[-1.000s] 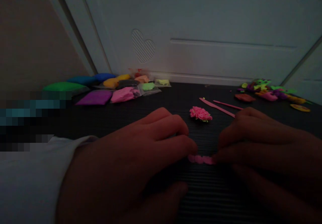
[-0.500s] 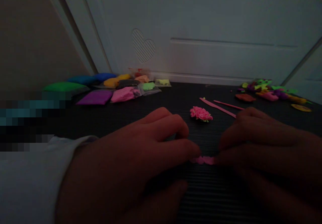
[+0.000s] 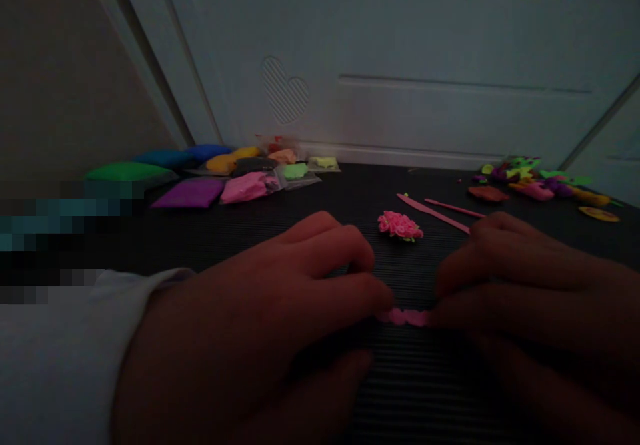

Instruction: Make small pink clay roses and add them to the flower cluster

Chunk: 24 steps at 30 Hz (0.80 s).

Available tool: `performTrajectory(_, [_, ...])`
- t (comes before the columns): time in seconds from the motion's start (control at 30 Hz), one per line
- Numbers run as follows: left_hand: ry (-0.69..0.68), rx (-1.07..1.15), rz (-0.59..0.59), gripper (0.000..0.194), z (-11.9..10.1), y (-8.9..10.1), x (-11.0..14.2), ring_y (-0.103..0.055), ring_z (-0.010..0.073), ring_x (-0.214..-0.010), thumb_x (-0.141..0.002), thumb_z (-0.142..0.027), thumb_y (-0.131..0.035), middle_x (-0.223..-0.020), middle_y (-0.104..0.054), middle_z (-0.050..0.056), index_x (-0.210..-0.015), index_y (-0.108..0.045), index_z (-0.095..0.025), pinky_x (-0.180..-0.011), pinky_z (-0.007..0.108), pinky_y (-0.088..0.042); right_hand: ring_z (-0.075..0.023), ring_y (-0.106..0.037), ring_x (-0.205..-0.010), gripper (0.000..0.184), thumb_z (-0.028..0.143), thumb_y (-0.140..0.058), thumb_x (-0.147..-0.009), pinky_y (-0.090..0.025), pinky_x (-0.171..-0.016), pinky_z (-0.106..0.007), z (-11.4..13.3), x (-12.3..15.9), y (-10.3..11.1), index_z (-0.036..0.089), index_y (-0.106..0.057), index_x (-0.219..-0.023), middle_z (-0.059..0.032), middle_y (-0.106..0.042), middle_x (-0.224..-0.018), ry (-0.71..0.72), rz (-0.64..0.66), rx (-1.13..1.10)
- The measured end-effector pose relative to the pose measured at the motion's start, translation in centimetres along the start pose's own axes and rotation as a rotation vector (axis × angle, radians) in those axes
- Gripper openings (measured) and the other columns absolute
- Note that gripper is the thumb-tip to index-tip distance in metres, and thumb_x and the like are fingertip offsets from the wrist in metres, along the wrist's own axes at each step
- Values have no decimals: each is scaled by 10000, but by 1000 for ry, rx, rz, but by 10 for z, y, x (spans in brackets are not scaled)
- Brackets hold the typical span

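Note:
A small pink clay strip (image 3: 404, 316) lies on the dark ribbed mat (image 3: 350, 198), pinched at both ends. My left hand (image 3: 280, 318), in a white sleeve, has its fingers curled and its fingertips on the strip's left end. From the right, the curled fingers of my right hand (image 3: 530, 312) hold the other end. A finished pink clay flower (image 3: 399, 225) sits just behind the strip, between my hands. The scene is dim.
Bags of coloured clay (image 3: 210, 178) lie at the back left of the mat. Two pink modelling sticks (image 3: 433, 212) lie behind the flower. More clay pieces (image 3: 540, 185) are scattered at the back right. A white door (image 3: 400, 65) rises behind.
Hardly anything has moved; my fingertips have shifted slightly along the pink strip, leaving a little less of it showing between them.

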<state>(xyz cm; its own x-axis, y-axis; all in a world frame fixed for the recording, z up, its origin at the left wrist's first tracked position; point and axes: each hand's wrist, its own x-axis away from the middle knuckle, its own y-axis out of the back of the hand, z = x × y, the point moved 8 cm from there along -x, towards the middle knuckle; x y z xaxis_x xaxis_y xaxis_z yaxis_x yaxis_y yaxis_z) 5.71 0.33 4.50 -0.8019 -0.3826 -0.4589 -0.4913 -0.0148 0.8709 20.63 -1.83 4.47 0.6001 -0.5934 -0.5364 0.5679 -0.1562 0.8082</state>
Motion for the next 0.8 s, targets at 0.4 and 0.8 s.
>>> performTrajectory(0.4, [-4,-17,-38,180,0,4,-2,-560,205,-787,-912,-156,-575,-945,-614,26,-1005,-682,-267,-661,360,-497,-112,-580,-838,246,65,-533,-871,-339,-886,-349,-4,-2,-1,274,-661,-892,97,-668,-949,-33,-28,-14])
performTrajectory(0.8, [-6,-26,-59,180,0,5,-1,-558,177,-780,-915,-113,-593,-927,-611,8,-964,-698,-250,-660,326,-485,-141,-580,-808,242,131,-500,-914,-365,-828,-383,-7,-1,-1,277,-690,-882,57,-657,-916,-81,1,34])
